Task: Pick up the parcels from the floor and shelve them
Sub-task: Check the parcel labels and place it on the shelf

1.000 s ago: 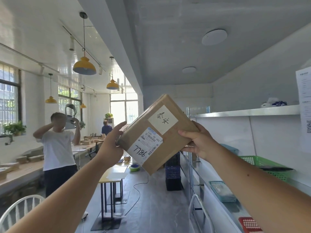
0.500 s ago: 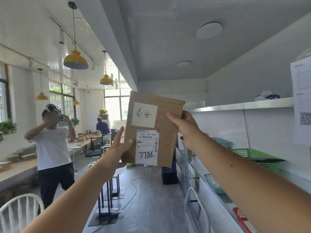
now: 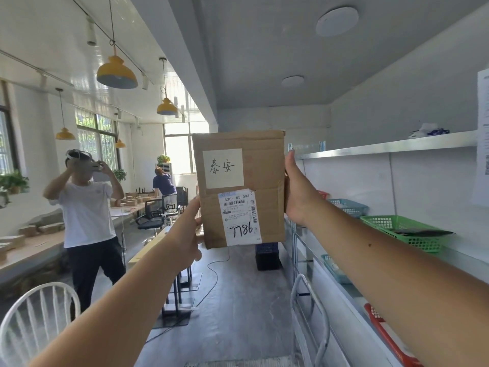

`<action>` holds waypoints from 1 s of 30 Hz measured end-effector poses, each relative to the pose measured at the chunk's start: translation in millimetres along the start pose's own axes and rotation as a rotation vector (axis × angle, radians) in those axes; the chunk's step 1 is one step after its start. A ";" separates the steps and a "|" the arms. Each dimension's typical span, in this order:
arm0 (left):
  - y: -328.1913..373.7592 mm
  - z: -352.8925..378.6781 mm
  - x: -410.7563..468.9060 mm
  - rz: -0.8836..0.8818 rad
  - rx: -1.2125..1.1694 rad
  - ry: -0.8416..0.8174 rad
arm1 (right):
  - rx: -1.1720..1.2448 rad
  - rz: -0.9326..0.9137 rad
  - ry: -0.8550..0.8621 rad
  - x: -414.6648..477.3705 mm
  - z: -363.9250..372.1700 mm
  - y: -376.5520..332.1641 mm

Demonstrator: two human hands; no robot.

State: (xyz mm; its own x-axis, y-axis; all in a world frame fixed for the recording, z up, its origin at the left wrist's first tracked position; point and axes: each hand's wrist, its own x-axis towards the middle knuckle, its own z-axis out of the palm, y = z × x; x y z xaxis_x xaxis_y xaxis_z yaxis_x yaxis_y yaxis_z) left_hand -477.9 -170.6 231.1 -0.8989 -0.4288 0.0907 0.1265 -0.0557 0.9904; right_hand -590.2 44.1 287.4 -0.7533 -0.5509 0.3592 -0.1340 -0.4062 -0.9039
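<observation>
Head view: left hand and right hand grip clamps parcel, fingertips hidden behind.

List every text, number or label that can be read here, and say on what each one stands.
"泰安": handwritten on the white sticker on the cardboard parcel.
"530- 05 094": printed on the shipping label, same parcel.
"7786": handwritten on that label, last two digits turned.
Barcodes and small print there: too small.
Paper sheet on the wall: blurred, unreadable.
</observation>
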 end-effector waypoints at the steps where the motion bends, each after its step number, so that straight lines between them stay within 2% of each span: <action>1: 0.7 -1.1 0.8 -0.004 0.013 0.016 | 0.059 0.002 0.025 0.7 -1.3 1.0; 3: 1.0 -6.1 -1.3 -0.012 0.022 0.040 | 0.144 -0.013 0.121 4.3 -7.1 5.1; 6: 2.2 -12.8 1.8 0.031 -0.008 0.051 | 0.084 -0.018 0.203 3.5 -11.8 9.4; 12: 9.8 -9.8 6.8 0.106 -0.167 0.104 | -0.055 -0.008 0.174 1.6 -10.3 12.6; 19: 5.9 -12.7 18.3 0.162 -0.203 0.072 | -0.168 0.043 0.120 1.2 -11.4 11.5; 25: 7.8 -8.9 6.3 0.142 -0.299 0.045 | -0.153 0.021 0.099 0.9 -11.8 17.3; 30: 7.9 -4.2 -0.8 0.115 -0.304 0.045 | -0.125 -0.033 0.150 -1.7 -9.3 24.8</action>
State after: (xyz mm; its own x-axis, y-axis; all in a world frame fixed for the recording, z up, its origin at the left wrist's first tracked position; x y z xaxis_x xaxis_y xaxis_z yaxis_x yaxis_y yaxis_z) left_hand -474.5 -174.5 238.4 -0.8528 -0.4869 0.1888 0.3519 -0.2687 0.8966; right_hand -598.2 41.8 262.1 -0.8336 -0.4198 0.3591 -0.2324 -0.3231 -0.9174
